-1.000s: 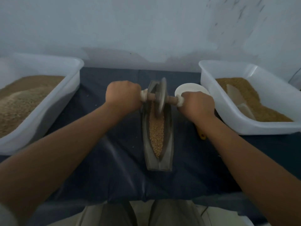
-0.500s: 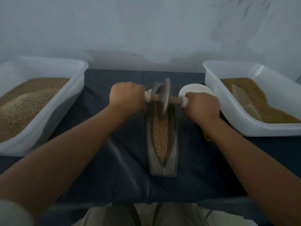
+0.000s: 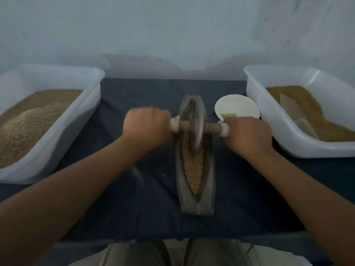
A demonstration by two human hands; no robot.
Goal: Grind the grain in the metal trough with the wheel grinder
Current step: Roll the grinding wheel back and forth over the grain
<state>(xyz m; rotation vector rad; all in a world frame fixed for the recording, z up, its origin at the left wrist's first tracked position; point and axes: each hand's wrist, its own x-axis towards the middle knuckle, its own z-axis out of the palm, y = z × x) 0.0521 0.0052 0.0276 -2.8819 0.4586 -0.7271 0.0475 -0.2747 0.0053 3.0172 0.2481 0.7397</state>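
A long boat-shaped metal trough [image 3: 208, 191] lies lengthwise on the dark cloth in the middle of the table, with tan grain [image 3: 194, 169] in its groove. The wheel grinder [image 3: 196, 129], a grey disc on a wooden axle, stands in the groove over the trough's middle. My left hand [image 3: 147, 125] grips the axle's left end, where a white wrap shows. My right hand [image 3: 248, 133] grips the right end the same way. The disc is blurred.
A white tub [image 3: 90, 96] of pale ground grain stands at the left. Another white tub [image 3: 255, 93] at the right holds brown grain and a clear scoop [image 3: 294, 112]. A small white bowl [image 3: 237, 106] sits just beyond my right hand. A wall is behind.
Both hands have drawn the wheel toward me along the trough, from its far end to about its middle. More of the white bowl shows beyond my right hand.
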